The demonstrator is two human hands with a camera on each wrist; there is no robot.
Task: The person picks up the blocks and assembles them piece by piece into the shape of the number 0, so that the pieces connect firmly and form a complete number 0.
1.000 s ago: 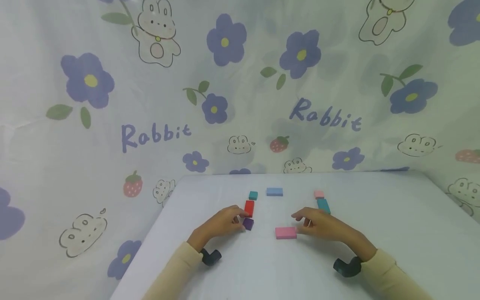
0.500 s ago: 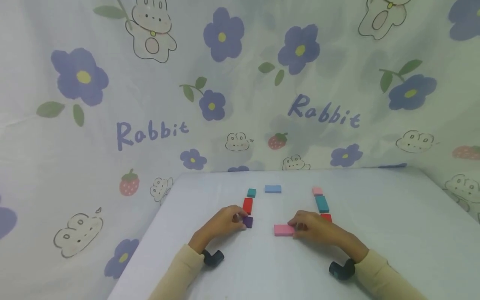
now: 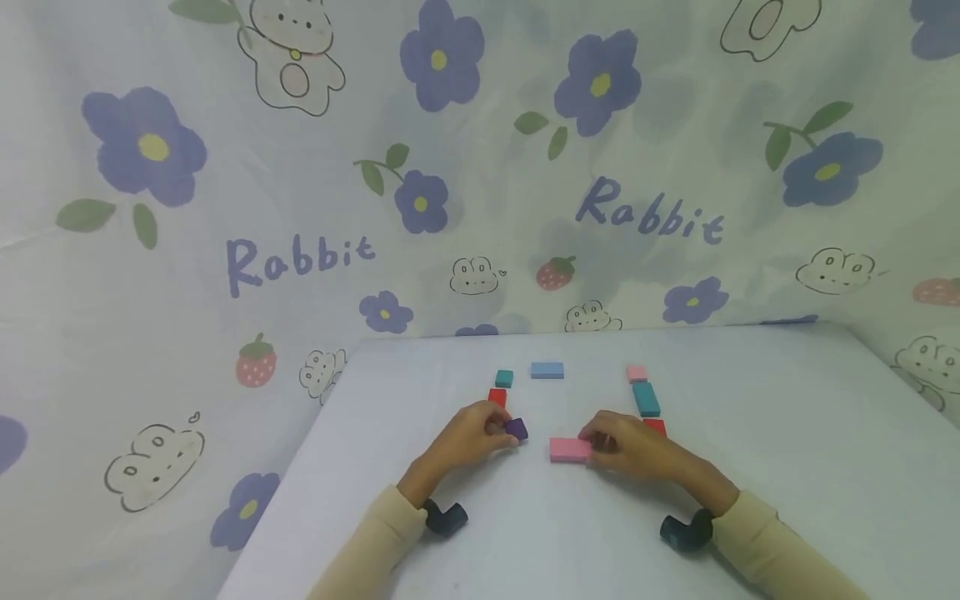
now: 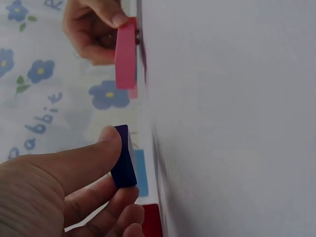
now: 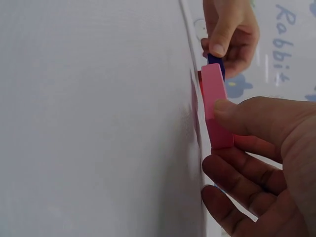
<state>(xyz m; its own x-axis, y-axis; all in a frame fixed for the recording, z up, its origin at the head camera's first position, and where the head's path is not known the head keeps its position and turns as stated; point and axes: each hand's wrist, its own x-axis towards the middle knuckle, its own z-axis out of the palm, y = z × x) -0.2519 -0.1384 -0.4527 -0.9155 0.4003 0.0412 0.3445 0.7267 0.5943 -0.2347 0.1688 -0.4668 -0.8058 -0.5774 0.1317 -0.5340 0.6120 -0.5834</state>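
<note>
Fingers pinch lightly: left hand (image 3: 471, 435) the purple block (image 3: 517, 429), right hand (image 3: 633, 446) the pink block (image 3: 567, 450) by its right end; level carrying seems best.

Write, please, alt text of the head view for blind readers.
A person's left hand pinches a purple block, the right hand a longer pink block, at a white table. Six other blocks lie beyond, before a cloth with flowers and rabbits.

Both sleeves (image 3: 371, 537) are beige, each wrist device (image 3: 686, 533) black and elbow-shaped.
</note>
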